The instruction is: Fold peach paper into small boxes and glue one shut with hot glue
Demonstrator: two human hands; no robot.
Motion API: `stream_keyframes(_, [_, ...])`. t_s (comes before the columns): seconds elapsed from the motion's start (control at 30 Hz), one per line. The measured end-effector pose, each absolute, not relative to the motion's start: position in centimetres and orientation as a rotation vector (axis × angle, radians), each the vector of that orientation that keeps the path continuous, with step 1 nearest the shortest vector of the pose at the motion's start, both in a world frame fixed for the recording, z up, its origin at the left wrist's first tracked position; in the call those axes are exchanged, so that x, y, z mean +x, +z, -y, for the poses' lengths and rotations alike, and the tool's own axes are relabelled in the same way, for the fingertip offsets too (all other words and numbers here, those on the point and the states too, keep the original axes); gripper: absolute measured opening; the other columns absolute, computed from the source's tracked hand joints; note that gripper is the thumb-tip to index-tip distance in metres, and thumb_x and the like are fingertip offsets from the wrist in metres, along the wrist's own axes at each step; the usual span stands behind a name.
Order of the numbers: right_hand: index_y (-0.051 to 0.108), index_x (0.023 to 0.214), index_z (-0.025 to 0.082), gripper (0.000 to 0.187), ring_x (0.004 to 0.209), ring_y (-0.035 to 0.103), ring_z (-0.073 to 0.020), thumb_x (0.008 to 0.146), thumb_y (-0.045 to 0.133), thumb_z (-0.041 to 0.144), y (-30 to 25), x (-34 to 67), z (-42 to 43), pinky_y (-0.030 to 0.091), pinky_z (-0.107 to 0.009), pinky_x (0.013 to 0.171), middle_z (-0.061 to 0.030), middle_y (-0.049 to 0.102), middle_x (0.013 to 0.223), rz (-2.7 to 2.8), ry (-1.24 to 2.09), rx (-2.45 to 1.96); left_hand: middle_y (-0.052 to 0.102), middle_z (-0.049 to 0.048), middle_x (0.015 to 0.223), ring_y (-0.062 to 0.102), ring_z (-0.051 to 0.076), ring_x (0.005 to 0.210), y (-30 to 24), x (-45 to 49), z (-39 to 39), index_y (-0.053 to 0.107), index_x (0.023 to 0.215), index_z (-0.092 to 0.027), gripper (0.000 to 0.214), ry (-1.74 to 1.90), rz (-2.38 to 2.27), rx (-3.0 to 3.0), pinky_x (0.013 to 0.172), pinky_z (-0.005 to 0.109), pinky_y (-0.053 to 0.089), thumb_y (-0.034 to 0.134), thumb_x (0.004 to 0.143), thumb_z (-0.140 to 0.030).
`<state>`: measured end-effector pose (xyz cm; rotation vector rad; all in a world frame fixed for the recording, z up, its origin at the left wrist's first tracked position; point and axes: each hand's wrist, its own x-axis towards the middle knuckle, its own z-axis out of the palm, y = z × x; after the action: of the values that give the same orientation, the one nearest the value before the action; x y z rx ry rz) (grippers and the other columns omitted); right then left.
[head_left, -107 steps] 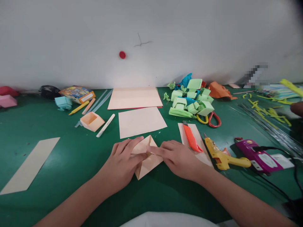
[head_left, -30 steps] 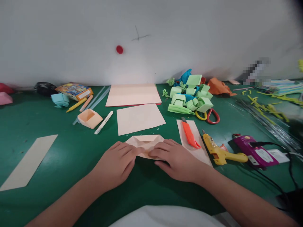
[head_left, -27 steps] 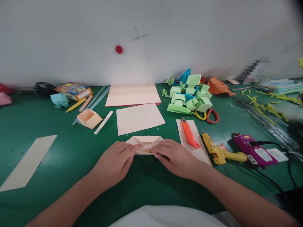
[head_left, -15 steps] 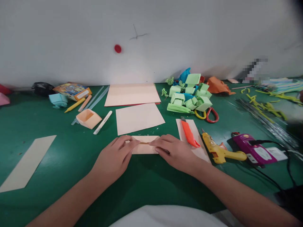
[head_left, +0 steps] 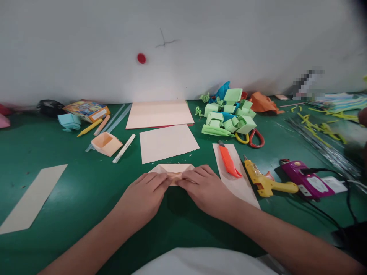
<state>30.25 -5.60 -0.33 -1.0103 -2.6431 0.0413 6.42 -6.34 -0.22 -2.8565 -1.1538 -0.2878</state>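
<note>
A small folded piece of pale peach paper (head_left: 175, 168) lies on the green table in front of me. My left hand (head_left: 146, 193) grips its left part, fingers closed over the near flap. On the other side my right hand (head_left: 205, 189) pinches the right part, so the fingertips of both hands nearly meet at the middle. The near edge is partly hidden under the fingers, and a slanted inner fold shows at the back left. Just beyond the hands lies a flat pale sheet (head_left: 169, 144).
An open peach paper box (head_left: 106, 144) and a white pen (head_left: 124, 149) lie left. To the right are an orange cutter (head_left: 229, 160) on a paper strip, a yellow glue gun (head_left: 266, 183), a purple power block (head_left: 309, 182) with cords, and green folded pieces (head_left: 229, 114).
Both hands have drawn slightly nearer to me and rolled over the near part of the paper. Its middle has opened up, showing the slanted folds at the back.
</note>
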Motion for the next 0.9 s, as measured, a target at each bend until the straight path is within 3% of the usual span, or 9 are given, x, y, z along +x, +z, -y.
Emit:
stream_keyframes(0.07, [0.062,0.128,0.019,0.037,0.101,0.056,-0.025,0.096,0.05,0.008,-0.1,30.2,6.0,0.04,-0.041,0.089,-0.0079,0.069,0.114,2.681,0.069,-1.05,0.067,0.0153,0.129,0.062,0.032,0.12,-0.4,6.9,7.5,0.061,0.134,-0.013,0.043,-0.265,1.221,-2.835,0.1,0.051,0.052,0.041,0.096,-0.012])
stream_keyframes(0.17, [0.058,0.135,0.016,0.038,0.106,0.056,-0.0274,0.098,0.05,0.015,0.1,29.9,6.8,0.04,-0.044,0.094,-0.0111,0.067,0.122,2.7,0.07,-1.115,0.048,0.0169,0.154,0.046,0.035,0.141,-1.0,7.3,9.2,0.045,0.15,-0.013,0.055,-0.324,1.258,-2.823,0.112,0.052,0.044,0.049,0.097,-0.03])
stream_keyframes(0.33, [0.056,0.137,0.013,0.039,0.114,0.054,-0.0285,0.101,0.047,0.022,0.2,30.3,7.9,0.038,-0.046,0.1,-0.0113,0.062,0.136,2.721,0.025,-1.148,0.039,0.0133,0.161,0.041,0.032,0.145,-1.1,5.9,10.0,0.028,0.159,-0.017,0.072,-0.263,1.236,-2.85,0.112,0.048,0.046,0.05,0.098,-0.047])
stream_keyframes(0.6, [0.068,0.118,0.017,0.03,0.103,0.054,-0.0299,0.09,0.056,0.015,0.8,33.2,8.6,0.038,-0.051,0.093,-0.0098,0.067,0.125,2.64,-0.079,-1.314,0.042,0.0055,0.159,0.052,0.027,0.138,-0.5,2.4,10.4,0.02,0.162,-0.024,0.069,-0.213,1.256,-2.744,0.11,0.047,0.048,0.043,0.096,-0.023])
stream_keyframes(0.7, [0.07,0.11,0.019,0.025,0.106,0.055,-0.0294,0.092,0.053,0.016,1.0,33.8,8.7,0.038,-0.05,0.094,-0.0081,0.067,0.125,2.551,-0.038,-1.322,0.047,0.0046,0.156,0.055,0.026,0.136,-0.4,1.3,10.2,0.024,0.161,-0.023,0.068,-0.209,1.273,-2.727,0.109,0.048,0.049,0.043,0.095,-0.02])
stream_keyframes(0.9, [0.073,0.104,0.022,0.024,0.108,0.056,-0.0297,0.095,0.05,0.019,1.6,34.1,8.1,0.042,-0.051,0.093,-0.0081,0.068,0.125,2.506,0.035,-1.312,0.07,0.0049,0.129,0.067,0.027,0.115,0.6,1.4,9.0,0.056,0.14,-0.027,0.042,-0.304,1.46,-2.759,0.093,0.044,0.056,0.047,0.098,-0.03])
